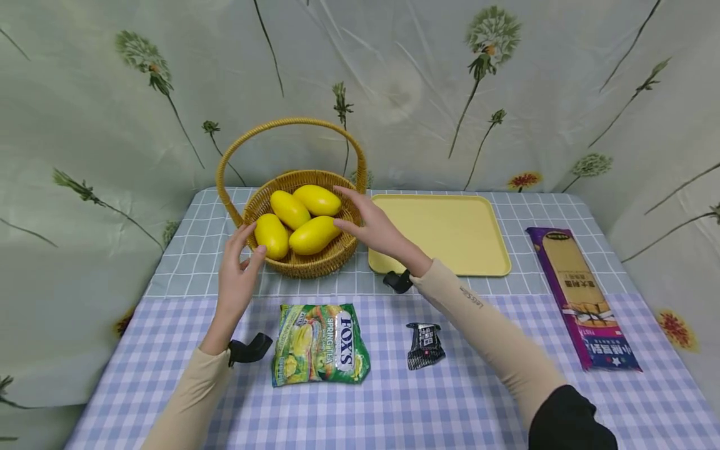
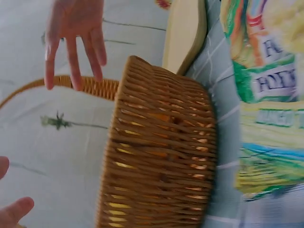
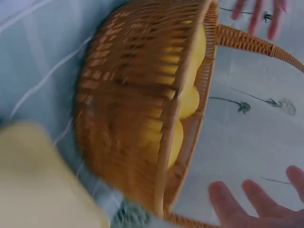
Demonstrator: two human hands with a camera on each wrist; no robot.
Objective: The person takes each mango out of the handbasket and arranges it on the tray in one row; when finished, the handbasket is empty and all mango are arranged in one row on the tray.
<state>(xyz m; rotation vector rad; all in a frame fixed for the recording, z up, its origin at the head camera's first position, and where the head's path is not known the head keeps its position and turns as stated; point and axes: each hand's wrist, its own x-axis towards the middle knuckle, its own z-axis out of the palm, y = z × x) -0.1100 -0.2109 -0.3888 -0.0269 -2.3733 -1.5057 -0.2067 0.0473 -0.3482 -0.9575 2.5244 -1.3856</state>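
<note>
A wicker basket [image 1: 306, 269] with a tall arched handle [image 1: 292, 120] stands at the back of the table. Several yellow mangoes [image 1: 315, 236] lie in it. At the basket's left rim is my left hand [image 1: 236, 269], fingers spread and relaxed. Over the right rim reaches my right hand [image 1: 377, 228], its fingers extended toward the mangoes; whether it touches one I cannot tell. The left wrist view shows the right hand [image 2: 78, 23] beyond the basket [image 2: 161, 142], fingers straight. Relaxed fingers of the right hand [image 3: 266, 209] appear beside the basket [image 3: 133, 95] in the right wrist view.
A pale yellow tray [image 1: 441, 234] lies right of the basket. In front are a green FOX'S candy bag [image 1: 320, 344] and a small black packet [image 1: 425, 347]. A purple pasta package [image 1: 585, 300] lies at the far right. A floral curtain [image 1: 394, 94] hangs behind.
</note>
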